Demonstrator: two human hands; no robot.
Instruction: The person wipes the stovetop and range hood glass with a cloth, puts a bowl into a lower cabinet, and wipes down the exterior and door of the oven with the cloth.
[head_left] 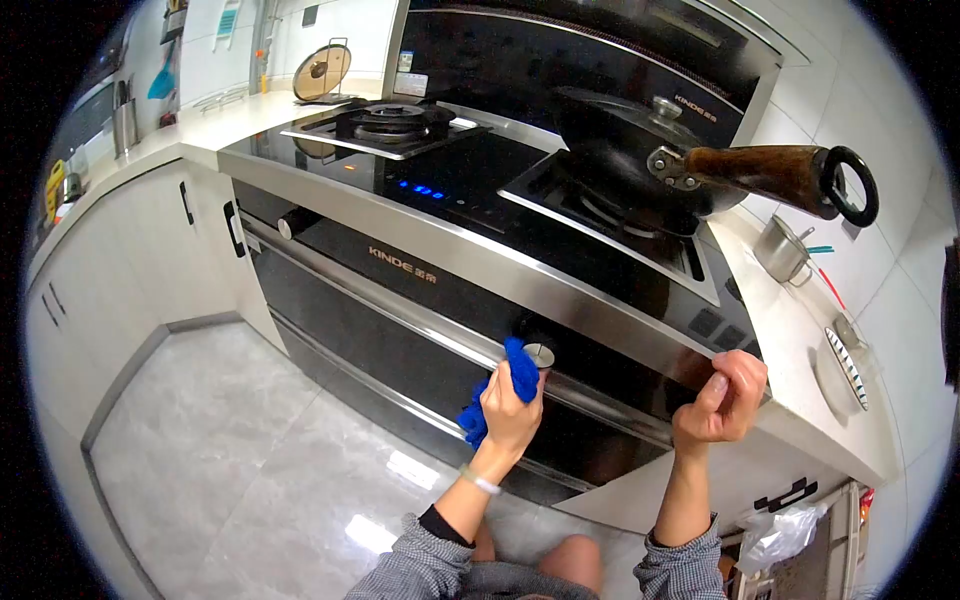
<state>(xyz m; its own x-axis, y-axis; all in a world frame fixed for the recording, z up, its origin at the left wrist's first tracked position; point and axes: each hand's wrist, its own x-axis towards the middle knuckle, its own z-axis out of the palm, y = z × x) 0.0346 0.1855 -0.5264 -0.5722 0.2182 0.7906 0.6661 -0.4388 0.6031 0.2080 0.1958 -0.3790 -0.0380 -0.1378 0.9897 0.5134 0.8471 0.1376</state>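
My left hand (513,408) is closed around a blue cloth (521,369), part of which hangs down behind the wrist. It is right beside a round metal knob (540,356) on the black front panel of the stove (420,265). My right hand (722,402) is curled into a loose fist at the stove's front right corner, with nothing visible in it. Whether it touches the steel edge, I cannot tell. Above it, a lidded black wok (610,165) sits on the right burner, its wooden handle (755,172) pointing right.
The left burner (395,122) has a bare pan support. A glass lid (322,72) stands on the back left counter. On the right counter are a metal cup (780,250) and a striped dish (842,372). A plastic bag (778,540) hangs at lower right.
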